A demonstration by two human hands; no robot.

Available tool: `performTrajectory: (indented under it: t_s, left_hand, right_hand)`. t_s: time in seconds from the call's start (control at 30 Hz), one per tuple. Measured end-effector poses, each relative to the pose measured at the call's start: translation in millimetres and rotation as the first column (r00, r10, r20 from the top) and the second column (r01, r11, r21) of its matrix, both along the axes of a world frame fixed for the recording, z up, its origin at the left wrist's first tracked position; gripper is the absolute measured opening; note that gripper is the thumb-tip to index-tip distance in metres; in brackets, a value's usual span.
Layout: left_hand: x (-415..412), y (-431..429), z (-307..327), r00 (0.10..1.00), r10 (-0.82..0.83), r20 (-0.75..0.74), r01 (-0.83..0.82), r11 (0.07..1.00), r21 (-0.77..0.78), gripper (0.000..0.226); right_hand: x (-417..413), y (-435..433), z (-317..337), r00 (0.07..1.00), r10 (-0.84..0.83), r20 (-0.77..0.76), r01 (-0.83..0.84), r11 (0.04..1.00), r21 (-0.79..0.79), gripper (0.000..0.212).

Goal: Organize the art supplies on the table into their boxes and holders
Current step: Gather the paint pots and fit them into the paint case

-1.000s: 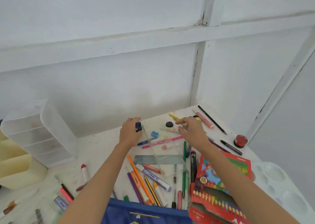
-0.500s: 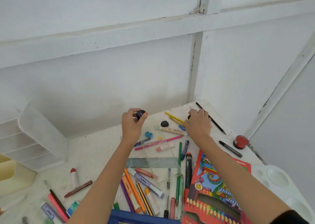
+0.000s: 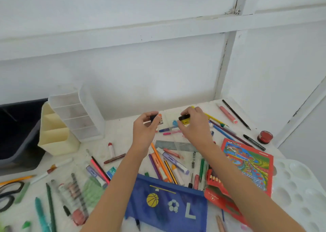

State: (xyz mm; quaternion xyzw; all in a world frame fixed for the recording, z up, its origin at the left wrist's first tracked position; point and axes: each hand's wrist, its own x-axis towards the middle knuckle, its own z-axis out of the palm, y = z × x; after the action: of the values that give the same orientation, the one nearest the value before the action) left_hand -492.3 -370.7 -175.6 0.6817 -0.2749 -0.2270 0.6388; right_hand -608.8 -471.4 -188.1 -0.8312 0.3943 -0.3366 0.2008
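**A:** What are the two hands doing?

**B:** Both reach over the far part of a white desk (image 3: 120, 134). The left grip (image 3: 146, 125) pinches a small dark item (image 3: 153, 118) between thumb and fingertips. The right grip (image 3: 194, 124), just beside it, holds a yellow marker (image 3: 185, 119) with a black end in a narrow pinch.

**A:** Where are the holders?

**B:** Well to the left of the left grip. A clear drawer unit (image 3: 79, 115) stands there, touching a cream holder (image 3: 56, 134) on its far side.

**A:** And the loose supplies?

**B:** Between the grips and the person lies a grey ruler (image 3: 169, 145), then a heap of pens (image 3: 165, 166), then a blue pouch (image 3: 167, 203) between the forearms. To the right of the right forearm is a red crayon box (image 3: 247, 161), with a white palette (image 3: 299, 178) beyond it. A red pot (image 3: 265, 137) sits well right of the right grip, and a black marker (image 3: 254, 142) lies just beside the pot. Scissors (image 3: 8, 193) lie far left of the left grip.
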Motion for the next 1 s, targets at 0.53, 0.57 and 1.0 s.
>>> performTrajectory:
  t_s: [0.53,0.57,1.0]
  left_hand:
    - [45,258,3,0.986,0.153,0.070,-0.151,0.988,-0.029,0.027]
    - [50,275,2,0.985,0.145,0.092,-0.145,0.989,-0.017,0.027]
    - [74,446,-38,0.947,0.092,0.309,-0.152,0.972,0.178,0.030]
  right_hand:
    - [61,244,-10,0.926,0.287,0.247,-0.325,0.936,0.132,0.025]
    - [64,260,-11,0.922,0.285,0.263,-0.337,0.925,0.178,0.026]
    - [78,414,-35,0.855,0.438,0.277,-0.510,0.809,0.294,0.033]
